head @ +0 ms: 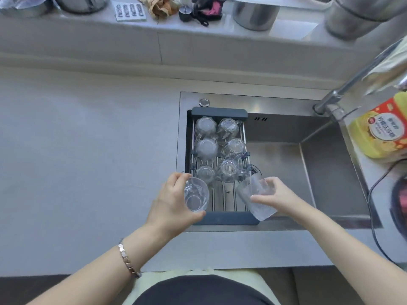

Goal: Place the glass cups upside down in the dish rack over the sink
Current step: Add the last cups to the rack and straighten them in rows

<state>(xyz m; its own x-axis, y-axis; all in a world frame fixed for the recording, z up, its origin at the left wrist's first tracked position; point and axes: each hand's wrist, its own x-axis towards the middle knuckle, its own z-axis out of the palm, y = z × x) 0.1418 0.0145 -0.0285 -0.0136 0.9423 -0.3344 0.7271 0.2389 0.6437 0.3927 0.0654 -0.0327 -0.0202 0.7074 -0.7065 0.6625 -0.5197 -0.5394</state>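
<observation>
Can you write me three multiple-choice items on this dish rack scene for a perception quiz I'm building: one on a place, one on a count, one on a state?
1. Where does the dish rack sit?
A. Across the left part of the sink
B. On the windowsill
C. On the counter left of the sink

2. How many glass cups already stand in the rack?
A. Two
B. Six
C. Ten

3. How is the cup in the left hand held?
A. Mouth up, toward the camera
B. Fully upside down
C. Lying flat on the counter

Answers:
1. A, the rack spans the left part of the sink basin.
2. B, the cups in the rack form three rows of two.
3. A, the inside and base of the left cup are visible from above; the right hand grips the right cup.
</observation>
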